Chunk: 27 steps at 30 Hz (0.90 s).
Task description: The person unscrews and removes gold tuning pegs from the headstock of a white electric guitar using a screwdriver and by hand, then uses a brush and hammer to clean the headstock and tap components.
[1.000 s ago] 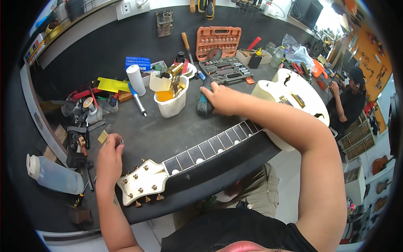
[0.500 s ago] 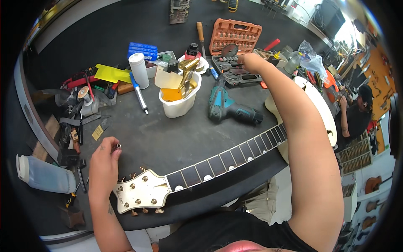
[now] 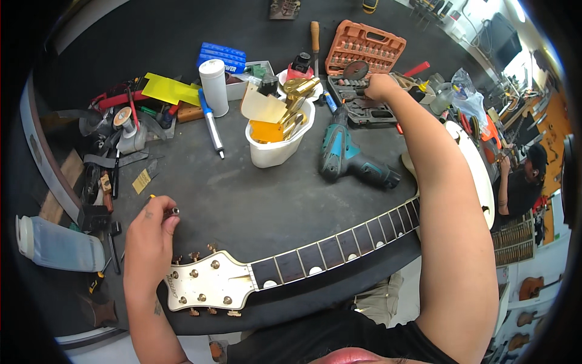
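My left hand [image 3: 148,239] pinches a socket-like piece [image 3: 174,212] beside the electric guitar [image 3: 336,247]; my right hand [image 3: 383,88] is at the socket set [image 3: 359,100] beyond it, grip hidden from me. A slack pinch could drop the piece.

The left hand [image 3: 150,233] pinches a small metal piece [image 3: 175,212] near the headstock [image 3: 209,282] of a white guitar [image 3: 333,250] on the counter [image 3: 236,206]. The right hand [image 3: 384,88] reaches into an open tool case [image 3: 367,51]. A drill [image 3: 341,151] lies between the case and the guitar's neck, near a white tub [image 3: 276,153] of gold-coloured parts [image 3: 293,119]. Another person [image 3: 520,188] is at the right.
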Each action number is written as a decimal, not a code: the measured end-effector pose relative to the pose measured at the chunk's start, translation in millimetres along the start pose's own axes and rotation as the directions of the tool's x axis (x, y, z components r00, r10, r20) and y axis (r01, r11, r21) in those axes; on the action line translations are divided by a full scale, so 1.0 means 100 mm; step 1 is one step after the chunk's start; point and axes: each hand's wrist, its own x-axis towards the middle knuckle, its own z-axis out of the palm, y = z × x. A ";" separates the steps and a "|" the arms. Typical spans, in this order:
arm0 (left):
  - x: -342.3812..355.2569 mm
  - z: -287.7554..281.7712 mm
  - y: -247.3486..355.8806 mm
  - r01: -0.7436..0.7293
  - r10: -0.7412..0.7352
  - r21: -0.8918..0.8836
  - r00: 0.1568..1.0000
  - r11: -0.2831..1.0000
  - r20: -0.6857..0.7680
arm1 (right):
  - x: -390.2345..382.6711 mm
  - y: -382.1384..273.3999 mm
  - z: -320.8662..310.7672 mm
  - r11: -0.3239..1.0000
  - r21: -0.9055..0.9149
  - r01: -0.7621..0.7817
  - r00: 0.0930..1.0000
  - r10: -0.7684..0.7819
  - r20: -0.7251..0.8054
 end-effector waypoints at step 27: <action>-0.02 -0.02 -0.01 -0.035 0.034 0.031 0.999 0.999 0.032 | 0.54 -0.19 0.00 0.796 0.331 -0.507 0.766 0.240 0.597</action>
